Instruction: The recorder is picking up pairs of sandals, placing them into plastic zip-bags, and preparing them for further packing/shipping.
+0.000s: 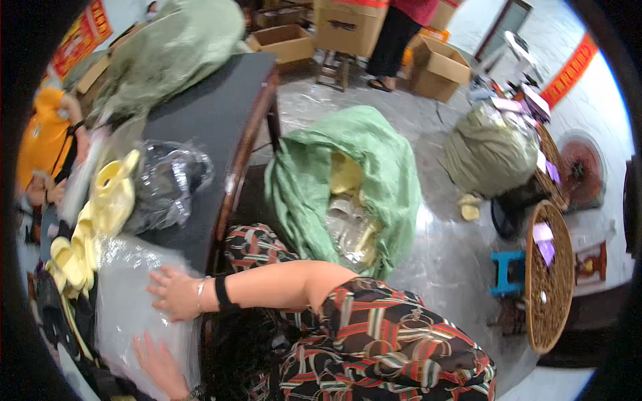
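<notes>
A stack of clear plastic bags (124,287) lies on the near left part of the dark table. My right hand (176,293) rests on its upper right part, fingers spread, with a bracelet and a black band at the wrist. Lower down, my left hand (160,366) lies on the same stack, its fingers stretched out; neither hand grasps anything. Beside the stack are several pale yellow slippers (67,260). Another yellow slipper (110,190) sits above them, partly covered by clear film. Crumpled clear plastic (175,177) lies farther back, with something dark showing through it.
Right of the dark table (200,100) stands an open green woven sack (287,180) holding yellow footwear and clear-wrapped pieces. A person in orange (47,134) is across the table. Cardboard boxes (438,70), a bulging sack (485,150), a blue stool (505,271) and a round woven tray (545,294) stand beyond.
</notes>
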